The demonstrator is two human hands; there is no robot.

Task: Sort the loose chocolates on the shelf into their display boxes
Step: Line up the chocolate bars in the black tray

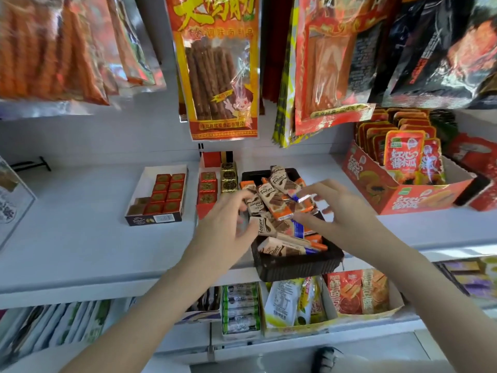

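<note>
A black tray at the shelf's front edge holds a heap of loose wrapped chocolate bars, cream and orange. My left hand reaches in from the left, its fingers curled over a bar at the heap's left side; I cannot tell if it grips one. My right hand comes in from the right and pinches an orange-wrapped bar above the heap. To the left lies a white display box with rows of red square chocolates. Red and gold square chocolates stand in a box between it and the tray.
An orange carton of snack packets stands at the right of the shelf. Large snack bags hang low over the shelf from above. The lower shelf carries boxes of packets. A bare stretch of white shelf lies at the left.
</note>
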